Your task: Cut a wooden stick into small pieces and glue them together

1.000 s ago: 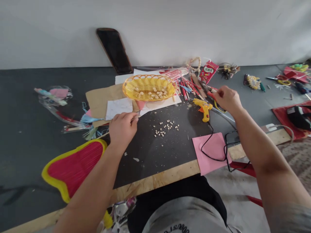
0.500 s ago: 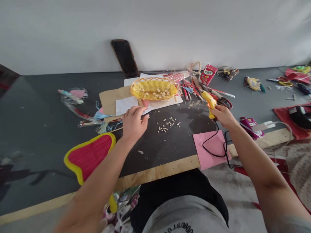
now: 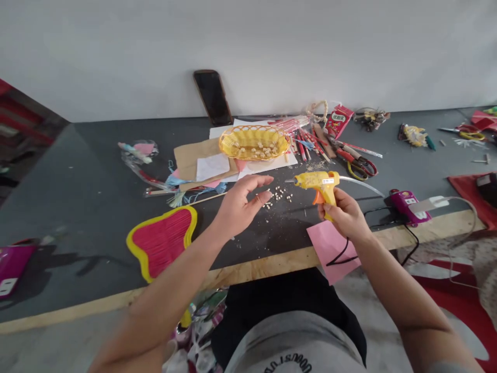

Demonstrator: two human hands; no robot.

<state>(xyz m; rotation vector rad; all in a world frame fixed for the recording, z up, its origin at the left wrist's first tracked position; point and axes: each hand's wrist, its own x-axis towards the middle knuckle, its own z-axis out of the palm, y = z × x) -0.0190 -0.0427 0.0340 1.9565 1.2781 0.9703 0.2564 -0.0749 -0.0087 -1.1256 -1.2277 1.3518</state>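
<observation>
A yellow hot glue gun [image 3: 317, 180] with an orange trigger is held by its handle in my right hand [image 3: 345, 212]. Its nozzle points left, and a clear glue stick [image 3: 361, 185] juts from the back. My left hand [image 3: 243, 204] hovers to the left of the nozzle, thumb and fingers apart, with nothing visible between them. Small pale pellets [image 3: 278, 194] lie scattered on the dark table near my left fingertips, some hidden by them. Behind them stands a yellow woven basket [image 3: 254, 135] with pale pieces inside.
A pink-red shape with yellow edging [image 3: 163, 238] lies at the left. Pink paper [image 3: 330, 248] overhangs the front edge beside the black cord. A purple power socket [image 3: 407, 206] sits at right, scissors [image 3: 361, 166] farther back. A phone [image 3: 213, 96] leans on the wall.
The glue gun has been turned so its nozzle points left, and brought lower and toward the middle. My left hand has moved right, over toward the pellets. The view has shifted slightly left.
</observation>
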